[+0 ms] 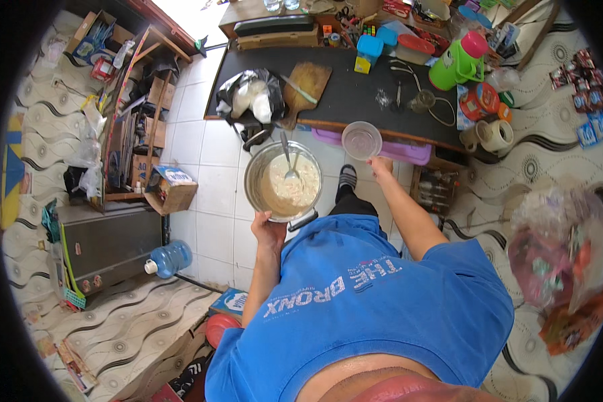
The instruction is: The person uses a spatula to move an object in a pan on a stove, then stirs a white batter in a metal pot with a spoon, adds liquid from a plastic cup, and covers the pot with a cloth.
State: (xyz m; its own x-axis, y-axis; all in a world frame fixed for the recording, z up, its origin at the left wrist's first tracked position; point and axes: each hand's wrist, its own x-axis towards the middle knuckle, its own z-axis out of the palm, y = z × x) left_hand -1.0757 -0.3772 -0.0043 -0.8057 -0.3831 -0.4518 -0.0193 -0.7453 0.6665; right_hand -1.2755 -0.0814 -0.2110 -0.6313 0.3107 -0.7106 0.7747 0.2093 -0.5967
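Note:
My left hand grips the near rim of a metal pot, with the thumb over its edge. Pale, lumpy batter lies inside, and a metal spoon leans in it against the far wall. One dark pot handle points towards my shirt, close to that hand. Out to the right, my right hand holds a round, clear plastic container by its near edge, in front of the dark table. The container looks empty.
The dark table bears a wooden cutting board with a knife, a black plastic bag with white contents, and a green thermos. A purple container sits below its edge. A cardboard box and a water jug are at the left.

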